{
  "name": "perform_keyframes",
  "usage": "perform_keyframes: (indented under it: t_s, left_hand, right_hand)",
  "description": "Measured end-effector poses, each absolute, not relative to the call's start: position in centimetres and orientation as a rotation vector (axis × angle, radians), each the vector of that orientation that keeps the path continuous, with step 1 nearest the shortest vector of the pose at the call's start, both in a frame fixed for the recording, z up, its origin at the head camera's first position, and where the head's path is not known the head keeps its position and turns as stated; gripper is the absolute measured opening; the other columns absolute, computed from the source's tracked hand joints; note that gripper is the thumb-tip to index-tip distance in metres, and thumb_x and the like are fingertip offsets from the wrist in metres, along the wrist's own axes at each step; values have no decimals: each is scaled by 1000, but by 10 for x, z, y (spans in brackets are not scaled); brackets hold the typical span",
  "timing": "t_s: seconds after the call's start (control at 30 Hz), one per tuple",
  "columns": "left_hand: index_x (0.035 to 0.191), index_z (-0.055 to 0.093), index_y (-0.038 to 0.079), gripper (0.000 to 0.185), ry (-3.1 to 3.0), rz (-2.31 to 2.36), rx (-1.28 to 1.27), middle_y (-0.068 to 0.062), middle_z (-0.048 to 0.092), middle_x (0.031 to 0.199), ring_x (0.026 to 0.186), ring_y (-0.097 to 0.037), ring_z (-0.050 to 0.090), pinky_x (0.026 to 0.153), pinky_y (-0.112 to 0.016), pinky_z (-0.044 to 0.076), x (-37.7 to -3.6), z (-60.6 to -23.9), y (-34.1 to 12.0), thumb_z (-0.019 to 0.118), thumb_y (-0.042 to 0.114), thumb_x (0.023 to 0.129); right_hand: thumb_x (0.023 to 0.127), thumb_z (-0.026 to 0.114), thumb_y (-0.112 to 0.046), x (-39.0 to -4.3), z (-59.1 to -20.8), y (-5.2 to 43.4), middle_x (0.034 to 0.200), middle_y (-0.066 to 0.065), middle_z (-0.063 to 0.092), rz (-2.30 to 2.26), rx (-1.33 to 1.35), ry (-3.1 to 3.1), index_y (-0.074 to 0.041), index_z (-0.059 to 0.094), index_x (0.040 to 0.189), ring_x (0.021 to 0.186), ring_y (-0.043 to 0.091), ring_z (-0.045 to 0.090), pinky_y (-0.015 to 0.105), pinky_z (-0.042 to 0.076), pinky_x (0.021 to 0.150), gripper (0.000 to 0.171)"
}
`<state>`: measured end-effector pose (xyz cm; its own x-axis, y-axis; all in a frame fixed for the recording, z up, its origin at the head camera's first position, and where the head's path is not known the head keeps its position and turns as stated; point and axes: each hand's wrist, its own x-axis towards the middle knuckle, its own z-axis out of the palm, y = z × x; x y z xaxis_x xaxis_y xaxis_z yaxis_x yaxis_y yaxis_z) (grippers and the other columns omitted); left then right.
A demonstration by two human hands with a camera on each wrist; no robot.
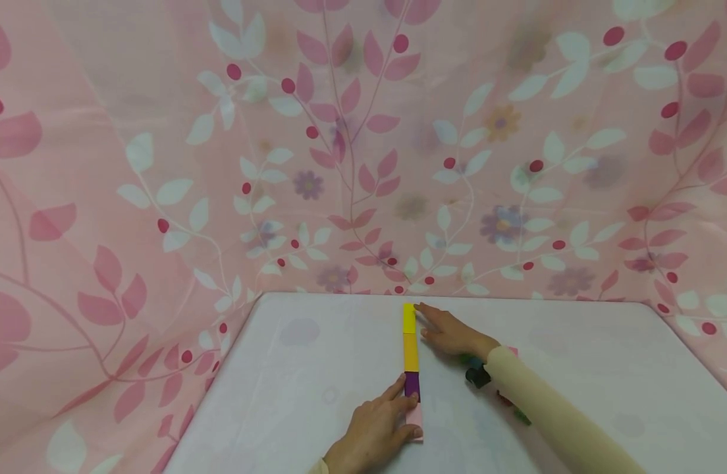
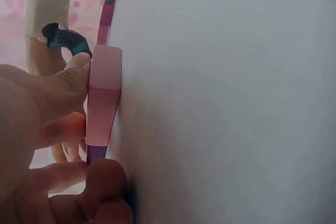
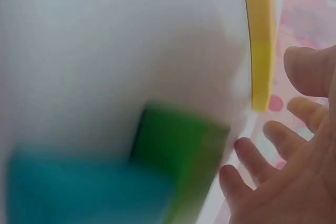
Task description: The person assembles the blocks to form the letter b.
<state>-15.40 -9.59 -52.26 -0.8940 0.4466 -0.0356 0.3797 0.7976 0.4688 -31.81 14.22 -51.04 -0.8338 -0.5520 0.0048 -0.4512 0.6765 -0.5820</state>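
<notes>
A straight row of blocks runs away from me: a pink block [image 1: 415,419], a purple block [image 1: 413,386], an orange-yellow block [image 1: 411,352] and a bright yellow block [image 1: 409,318] at the far end. My left hand [image 1: 372,428] rests on the near end. Its thumb presses the pink block, and other fingers touch it and the purple one. My right hand [image 1: 455,334] reaches in from the right with fingers spread and nothing held. One fingertip is right at the bright yellow block's far end, while the thumb is beside the row.
Several loose blocks lie partly hidden under my right forearm, among them a green block [image 1: 522,416], a red block [image 1: 504,398] and a teal block [image 3: 89,192]. A black wrist device [image 1: 477,376] shows at my right wrist. Behind the white table [image 1: 316,368] hangs a flowered pink curtain [image 1: 363,145].
</notes>
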Motion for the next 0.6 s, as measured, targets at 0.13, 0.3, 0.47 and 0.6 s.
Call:
perform_keyframes:
  t_s: [0.13,0.3,0.47,0.6]
  left_hand:
    - [144,68,29,58,2831,701,648,-5,46,167,133,-33,66,89,-56,59,-154,-522,-95,77,54,92]
    - [145,67,29,59,2818,697,633,-5,46,168,135,-33,65,92,-58,58,-156,-520,-94,77,54,92]
    - [144,68,30,58,2809,718,623,-5,46,167,135,-35,64,92,-59,58,-156,-520,-95,78,53,92]
    - [143,68,29,57,2803,728,614,-6,46,167,135,-36,64,91,-61,58,-155,-521,-95,78,52,92]
  right_hand:
    - [110,56,-21,-316,-507,161,165,33,37,-807,-893,2743,3,41,159,150,55,37,71,27,122,56]
    - [111,56,-23,-314,-502,186,158,30,49,-751,-820,2734,1,55,149,148,52,43,70,31,121,46]
    - [110,59,-29,-305,-500,209,150,27,58,-730,-822,2749,1,63,141,142,51,49,69,36,118,43]
    - [106,66,-33,-291,-498,221,144,25,63,-751,-842,2767,2,66,137,136,49,55,70,41,114,47]
